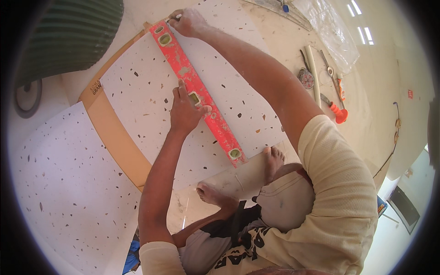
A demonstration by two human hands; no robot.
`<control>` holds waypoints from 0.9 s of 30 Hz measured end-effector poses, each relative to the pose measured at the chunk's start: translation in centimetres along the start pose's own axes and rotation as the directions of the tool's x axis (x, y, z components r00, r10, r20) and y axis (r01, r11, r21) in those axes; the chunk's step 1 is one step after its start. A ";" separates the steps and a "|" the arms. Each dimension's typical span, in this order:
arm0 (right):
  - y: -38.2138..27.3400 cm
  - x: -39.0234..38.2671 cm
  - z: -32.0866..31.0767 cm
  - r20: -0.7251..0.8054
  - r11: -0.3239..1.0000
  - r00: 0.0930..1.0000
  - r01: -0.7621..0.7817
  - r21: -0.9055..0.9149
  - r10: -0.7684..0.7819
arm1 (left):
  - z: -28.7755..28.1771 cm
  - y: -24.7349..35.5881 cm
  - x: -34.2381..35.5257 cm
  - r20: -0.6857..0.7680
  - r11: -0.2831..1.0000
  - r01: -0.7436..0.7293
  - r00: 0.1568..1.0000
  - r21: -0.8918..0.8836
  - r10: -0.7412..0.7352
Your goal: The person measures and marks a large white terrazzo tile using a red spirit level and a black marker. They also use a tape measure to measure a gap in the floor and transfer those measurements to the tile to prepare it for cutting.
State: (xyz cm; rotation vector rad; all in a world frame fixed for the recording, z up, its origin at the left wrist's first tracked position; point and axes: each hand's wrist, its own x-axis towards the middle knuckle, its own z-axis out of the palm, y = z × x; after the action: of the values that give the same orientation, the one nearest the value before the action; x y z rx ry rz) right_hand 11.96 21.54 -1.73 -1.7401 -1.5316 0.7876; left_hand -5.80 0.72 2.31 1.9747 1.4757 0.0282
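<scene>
A red spirit level (220,129), scuffed and spotted with pale residue, lies slantwise across a white speckled terrazzo-look tile (137,98). My left hand (184,112) grips it near its middle vial, thumb on the near side and fingers spread over the face. At the level's far end, my right hand (189,23) is closed in a pinch beside its edge, over the tile. A small slim tip shows at those fingers, but what it is cannot be made out.
Brown cardboard (120,130) runs under the tile's left side, with another speckled tile (73,183) beyond. A dark green ribbed container (78,36) stands far left. To the right lie an orange-handled tool (339,113), a pale stick (313,75) and plastic sheeting (332,34). My bare feet are at the near edge.
</scene>
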 end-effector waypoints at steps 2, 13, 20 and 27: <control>0.3 0.2 0.1 0.014 0.999 1.000 0.010 -0.033 -0.009 | 0.0 0.0 0.1 0.005 1.000 0.001 1.000 0.001 -0.001; 0.5 -3.6 -1.2 0.088 0.983 0.987 0.147 -0.112 -0.138 | 0.1 -0.1 0.0 -0.006 1.000 -0.016 1.000 0.007 0.016; 0.8 -10.6 -3.4 0.167 0.988 0.977 0.144 -0.061 -0.132 | -0.2 0.3 0.0 0.005 0.999 0.017 1.000 -0.037 -0.017; 1.7 -18.9 -5.6 0.278 0.981 0.947 0.187 -0.058 -0.164 | 0.0 0.1 0.0 -0.039 0.998 -0.061 0.997 -0.011 0.061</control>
State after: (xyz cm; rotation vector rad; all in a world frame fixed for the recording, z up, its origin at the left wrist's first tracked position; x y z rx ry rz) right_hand 15.13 2.08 0.26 -1.5747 -1.8991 0.9111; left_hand -5.77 0.69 2.38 2.0200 1.4360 0.1024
